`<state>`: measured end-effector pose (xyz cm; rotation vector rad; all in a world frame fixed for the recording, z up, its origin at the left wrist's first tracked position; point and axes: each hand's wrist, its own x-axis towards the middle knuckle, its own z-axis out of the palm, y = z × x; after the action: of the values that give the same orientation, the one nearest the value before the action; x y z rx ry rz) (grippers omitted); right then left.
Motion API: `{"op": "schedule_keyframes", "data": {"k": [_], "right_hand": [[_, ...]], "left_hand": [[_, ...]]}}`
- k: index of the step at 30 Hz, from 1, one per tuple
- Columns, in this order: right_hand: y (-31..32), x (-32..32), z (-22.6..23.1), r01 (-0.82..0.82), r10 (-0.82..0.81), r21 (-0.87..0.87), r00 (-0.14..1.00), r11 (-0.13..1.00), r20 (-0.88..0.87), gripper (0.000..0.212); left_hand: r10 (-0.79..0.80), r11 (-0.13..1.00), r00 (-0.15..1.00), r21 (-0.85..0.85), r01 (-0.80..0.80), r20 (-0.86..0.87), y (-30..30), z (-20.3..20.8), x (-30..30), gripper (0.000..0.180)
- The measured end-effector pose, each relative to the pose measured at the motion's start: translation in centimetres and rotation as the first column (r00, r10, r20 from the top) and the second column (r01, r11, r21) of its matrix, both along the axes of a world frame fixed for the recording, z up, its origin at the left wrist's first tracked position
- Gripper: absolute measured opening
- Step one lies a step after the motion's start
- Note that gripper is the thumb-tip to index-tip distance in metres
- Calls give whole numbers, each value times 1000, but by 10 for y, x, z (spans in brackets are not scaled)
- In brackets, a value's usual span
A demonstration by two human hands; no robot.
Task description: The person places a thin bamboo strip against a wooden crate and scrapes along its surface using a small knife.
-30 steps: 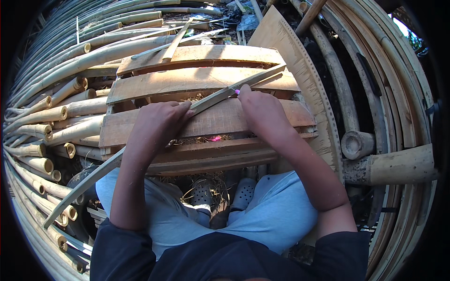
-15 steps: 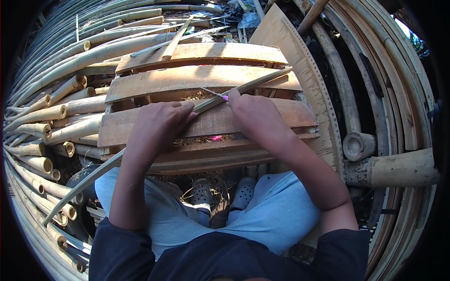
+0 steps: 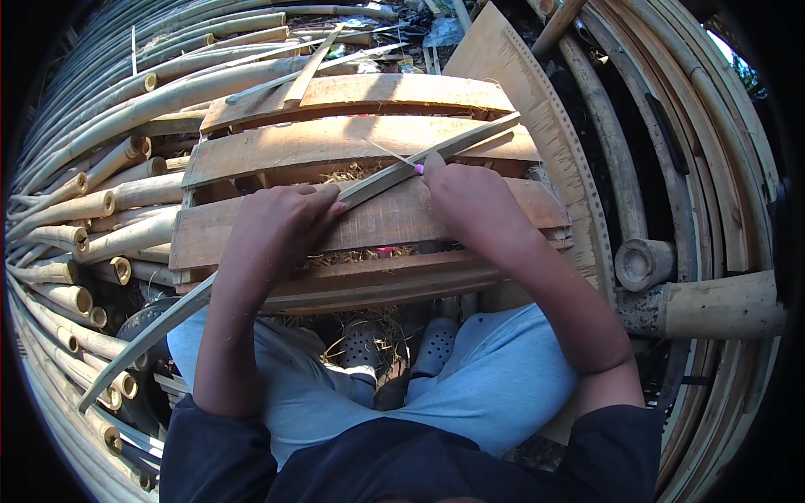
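A long split bamboo strip [image 3: 465, 141] lies slantwise over a slatted wooden bench, its lower end passing beneath my left forearm and out to the lower left. My left hand [image 3: 281, 220] is closed round the strip, pressing it near the front slat. Further along it, my right hand [image 3: 474, 201] is closed on what looks like a thin-bladed knife [image 3: 419, 169]; a bit of pink shows by the thumb. The narrow pale blade crosses the strip. My right palm hides most of the handle.
The bench slats [image 3: 293, 151] have straw-like shavings [image 3: 352, 172] in their gaps. Bamboo poles [image 3: 92, 204] are stacked at the left. A thin wooden sheet [image 3: 537, 109] leans at the bench's right side, with a thick bamboo pole [image 3: 717, 303] beyond. Loose strips [image 3: 314, 63] rest across the back.
My right hand has shifted slightly right and toward me, with the blade. The strip's far end has dipped left a little. My left hand stays nearly in place.
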<state>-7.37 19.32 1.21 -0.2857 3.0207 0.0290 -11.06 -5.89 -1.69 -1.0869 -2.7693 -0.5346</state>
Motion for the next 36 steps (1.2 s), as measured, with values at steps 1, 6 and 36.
{"op": "schedule_keyframes", "data": {"k": [1,6,36], "right_hand": [[4,-2,-2,0,0,0,1000,1000,2,10],[40,-13,-3,112,-105,62,989,992,-107,9],[48,-22,-3,106,-105,44,994,993,-36,12]], "left_hand": [[0,1000,1000,0,0,2,0,0,-1,24],[10,1000,1000,-30,-9,29,4,7,1,22],[-4,999,997,53,0,72,7,6,-1,21]]}}
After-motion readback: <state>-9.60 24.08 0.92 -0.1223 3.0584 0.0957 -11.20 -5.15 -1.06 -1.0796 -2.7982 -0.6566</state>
